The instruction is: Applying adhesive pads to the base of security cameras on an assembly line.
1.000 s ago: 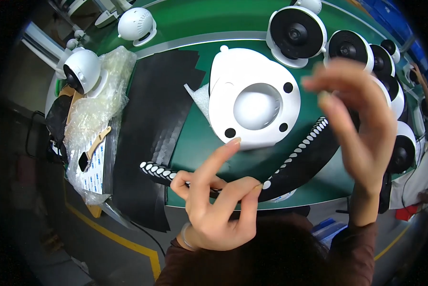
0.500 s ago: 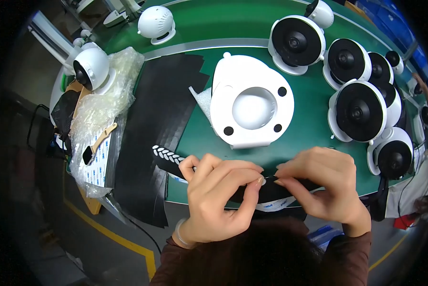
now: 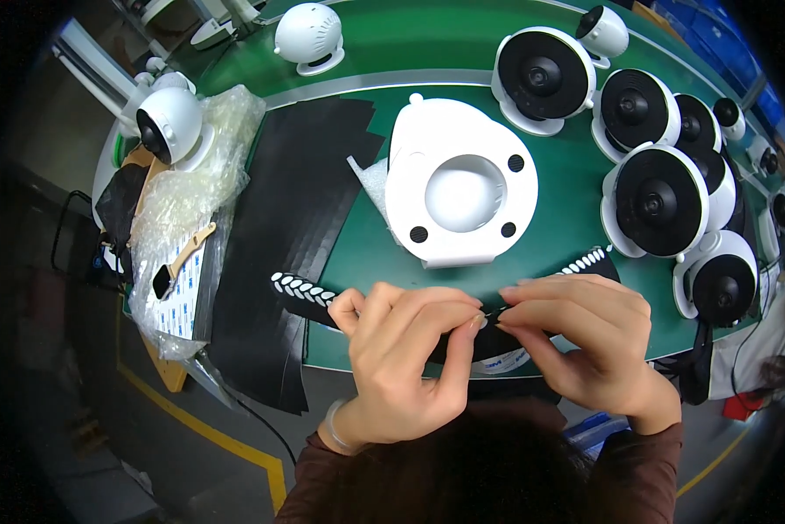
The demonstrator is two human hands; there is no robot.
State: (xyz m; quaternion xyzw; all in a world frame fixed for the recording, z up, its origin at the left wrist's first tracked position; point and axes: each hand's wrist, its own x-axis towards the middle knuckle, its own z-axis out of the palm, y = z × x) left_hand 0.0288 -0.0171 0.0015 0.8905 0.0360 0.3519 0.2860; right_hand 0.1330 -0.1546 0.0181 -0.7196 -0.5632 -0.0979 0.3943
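Note:
My left hand (image 3: 410,362) and my right hand (image 3: 580,336) meet over the table's near edge. Thumb and fingers of both are pinched on a black adhesive-pad strip (image 3: 303,298). It bends down between them, its ends sticking out on both sides with rows of white ovals. White backing with blue print shows along its lower edge. Whether a loose pad is between the fingertips is too small to tell. Just beyond my hands lies a white rounded housing (image 3: 410,175), underside up, with a round opening and three round black pads (image 3: 418,234).
Black strips (image 3: 279,227) are stacked at left beside clear plastic wrap (image 3: 183,205) and a wristwatch (image 3: 172,262). Several white round fans with black fronts (image 3: 654,203) stand at right. Another white fan (image 3: 309,35) stands on the far green belt (image 3: 392,48).
The far fans on the belt have shifted right. My fingers remain pinched on the strip, whose right end has come into view above my right hand.

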